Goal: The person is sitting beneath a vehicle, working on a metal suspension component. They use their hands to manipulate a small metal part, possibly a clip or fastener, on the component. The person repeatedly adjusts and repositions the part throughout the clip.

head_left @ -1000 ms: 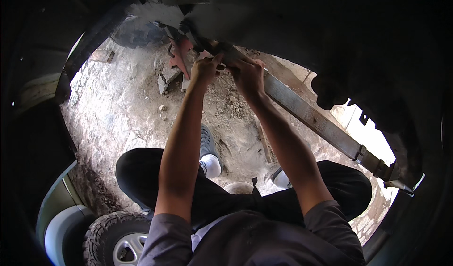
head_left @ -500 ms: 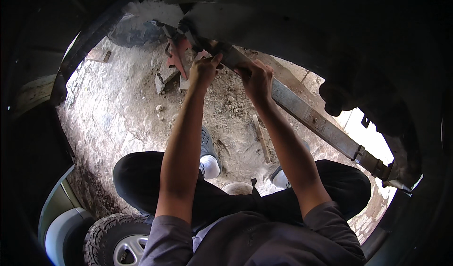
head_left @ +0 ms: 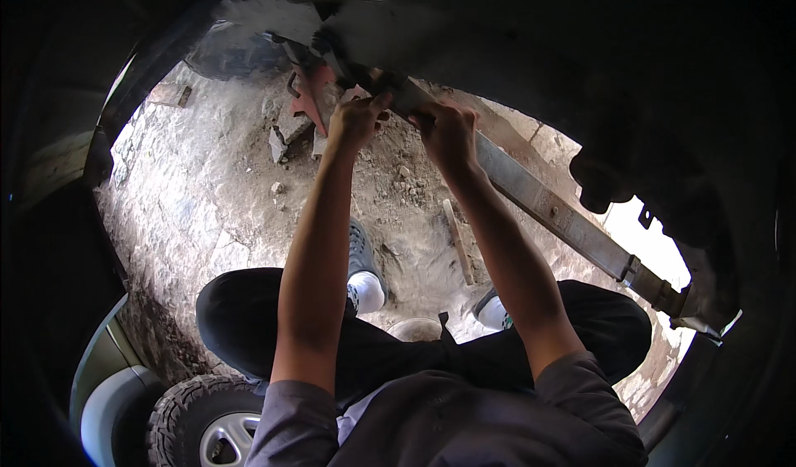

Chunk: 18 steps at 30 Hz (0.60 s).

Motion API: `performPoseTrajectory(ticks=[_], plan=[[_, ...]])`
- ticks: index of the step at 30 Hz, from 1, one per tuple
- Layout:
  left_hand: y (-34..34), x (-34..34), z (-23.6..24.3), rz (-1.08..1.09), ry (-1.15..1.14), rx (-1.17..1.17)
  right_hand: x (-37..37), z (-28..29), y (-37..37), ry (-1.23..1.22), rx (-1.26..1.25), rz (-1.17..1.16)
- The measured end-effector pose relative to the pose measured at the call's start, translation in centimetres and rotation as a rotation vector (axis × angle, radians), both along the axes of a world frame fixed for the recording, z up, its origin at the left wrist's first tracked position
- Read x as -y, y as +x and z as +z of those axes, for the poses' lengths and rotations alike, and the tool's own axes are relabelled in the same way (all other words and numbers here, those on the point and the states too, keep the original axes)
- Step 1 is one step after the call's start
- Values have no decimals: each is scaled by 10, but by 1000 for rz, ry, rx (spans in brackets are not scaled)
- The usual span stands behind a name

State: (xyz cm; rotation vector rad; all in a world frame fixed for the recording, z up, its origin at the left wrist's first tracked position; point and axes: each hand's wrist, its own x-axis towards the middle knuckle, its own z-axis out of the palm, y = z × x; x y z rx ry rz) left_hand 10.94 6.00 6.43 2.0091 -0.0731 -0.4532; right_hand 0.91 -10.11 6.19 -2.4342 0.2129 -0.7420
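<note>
A long flat grey metal bar (head_left: 551, 206), which looks like a leaf spring, slants from the dark upper middle down to the right. My right hand (head_left: 448, 135) is closed on its upper stretch, with the thumb against the near edge and the other fingers bent over it. Just to the left, my left hand (head_left: 356, 123) is closed beside the bar's upper end, its thumb and fingertips curled inward. What lies between those fingertips is too dark to make out. A clamp (head_left: 632, 270) wraps the bar near its lower right end.
Dark wheel-arch panels (head_left: 497, 36) surround me. Beyond my hands, a red metal stand (head_left: 311, 98) is beside broken stone pieces (head_left: 286, 135). A wooden stick (head_left: 458, 243) lies on the rough dirt floor (head_left: 199, 193). At lower left is a knobbly tyre (head_left: 170, 421) with a silver wheel.
The view has shifted very slightly. Both hands stay at the upper part of the bar, with only small finger movements.
</note>
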Motion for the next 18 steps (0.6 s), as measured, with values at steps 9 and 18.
performPoseTrajectory(ticks=[9, 18], plan=[[11, 0, -13, -148, 128, 158, -4, 9, 6, 33, -8, 11], [6, 0, -12, -100, 127, 107, 5, -2, -5, 56, -9, 13]])
